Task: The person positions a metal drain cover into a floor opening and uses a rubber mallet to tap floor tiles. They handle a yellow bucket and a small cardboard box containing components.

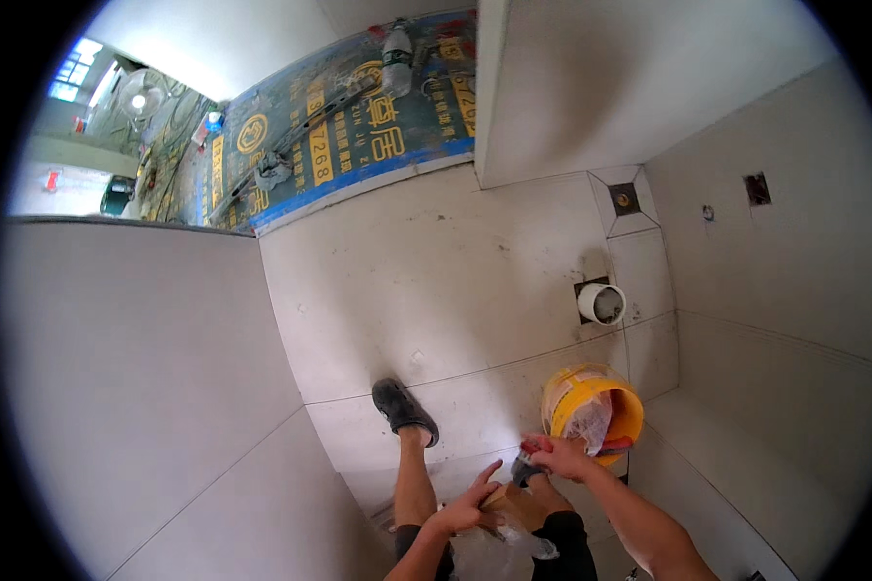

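Note:
My right hand (566,458) is closed on a small red piece (535,444), whose kind I cannot make out, just left of a yellow bucket (633,414). The bucket holds clear plastic wrapping (589,422) and a red-handled item (614,446). Low in the middle, over my lap, my left hand (465,510) has its thumb and fingers around the edge of a tan, cardboard-like piece (497,499), one finger sticking out. Beneath it a clear plastic bag (492,554) lies between my legs. My right foot's dark shoe (524,473) is partly hidden behind the right hand.
A white pipe (606,304) rises from the tiled floor (426,290), with a square drain (625,198) in the corner beyond. Light tiled walls stand left and right. Past a threshold, printed floor covering (339,136) bears a plastic bottle (396,63) and a long bar (310,124).

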`<state>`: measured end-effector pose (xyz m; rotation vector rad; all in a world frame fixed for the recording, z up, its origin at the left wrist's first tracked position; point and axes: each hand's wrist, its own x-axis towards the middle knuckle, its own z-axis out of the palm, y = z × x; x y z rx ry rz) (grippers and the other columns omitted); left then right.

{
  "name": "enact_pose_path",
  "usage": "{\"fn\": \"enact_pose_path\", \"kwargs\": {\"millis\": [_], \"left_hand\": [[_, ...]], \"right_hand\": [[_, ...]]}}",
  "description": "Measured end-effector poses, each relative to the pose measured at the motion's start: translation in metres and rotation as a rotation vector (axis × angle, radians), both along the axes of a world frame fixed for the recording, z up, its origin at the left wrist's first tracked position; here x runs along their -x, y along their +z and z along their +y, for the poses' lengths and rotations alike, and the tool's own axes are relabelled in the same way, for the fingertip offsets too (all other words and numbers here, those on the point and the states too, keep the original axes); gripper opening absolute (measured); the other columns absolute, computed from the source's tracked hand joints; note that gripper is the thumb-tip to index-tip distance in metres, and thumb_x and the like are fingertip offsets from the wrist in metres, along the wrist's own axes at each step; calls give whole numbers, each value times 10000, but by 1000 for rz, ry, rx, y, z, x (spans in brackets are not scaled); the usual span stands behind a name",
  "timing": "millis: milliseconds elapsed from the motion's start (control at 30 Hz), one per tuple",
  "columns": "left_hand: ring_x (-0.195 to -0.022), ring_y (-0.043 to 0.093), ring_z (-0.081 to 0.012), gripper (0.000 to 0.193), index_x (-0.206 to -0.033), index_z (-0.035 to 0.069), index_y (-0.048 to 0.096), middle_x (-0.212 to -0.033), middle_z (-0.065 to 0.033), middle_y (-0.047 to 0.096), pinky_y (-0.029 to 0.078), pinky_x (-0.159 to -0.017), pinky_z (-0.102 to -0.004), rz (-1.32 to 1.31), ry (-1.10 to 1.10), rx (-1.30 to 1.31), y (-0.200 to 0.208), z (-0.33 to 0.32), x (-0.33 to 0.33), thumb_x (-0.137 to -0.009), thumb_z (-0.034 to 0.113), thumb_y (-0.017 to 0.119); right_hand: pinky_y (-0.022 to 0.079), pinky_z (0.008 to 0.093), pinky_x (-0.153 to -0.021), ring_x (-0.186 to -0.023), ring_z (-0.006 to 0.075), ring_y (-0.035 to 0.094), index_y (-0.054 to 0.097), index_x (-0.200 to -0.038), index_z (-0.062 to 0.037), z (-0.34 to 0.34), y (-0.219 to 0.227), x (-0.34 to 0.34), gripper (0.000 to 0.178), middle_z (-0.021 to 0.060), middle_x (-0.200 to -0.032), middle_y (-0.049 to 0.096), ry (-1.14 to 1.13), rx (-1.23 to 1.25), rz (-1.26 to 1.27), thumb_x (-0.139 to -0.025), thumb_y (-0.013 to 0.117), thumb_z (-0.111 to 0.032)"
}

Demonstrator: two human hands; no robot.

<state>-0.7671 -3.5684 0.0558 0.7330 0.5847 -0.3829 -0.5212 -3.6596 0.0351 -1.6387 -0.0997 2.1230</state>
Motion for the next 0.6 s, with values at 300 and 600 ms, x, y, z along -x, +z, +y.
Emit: {"fn": "enact_pose_path", "kwargs": {"millis": [300, 600], "left_hand": [[-1392, 317, -219, 804, -1388, 33, 460, -1551, -72, 275, 287, -1119, -350, -122, -23, 106, 57, 47, -56, -633, -112, 693], [-1211, 511, -205, 706, -1243, 38, 589, -1315, -69, 543, 444, -996, -368, 321, -308, -359, 34, 69, -56, -572, -84, 772]], "right_hand": [[424, 257, -971, -1186, 160, 531, 306, -1510, -130, -16, 71, 13, 673, 97, -1347, 533, -416, -270, 326, -888, 560, -92], [511, 281, -836, -932, 172, 634, 464, -1351, -12, -62, 47, -11, 493, 132, -1025, 647, -220, 0, -160, -895, 592, -147]]}}
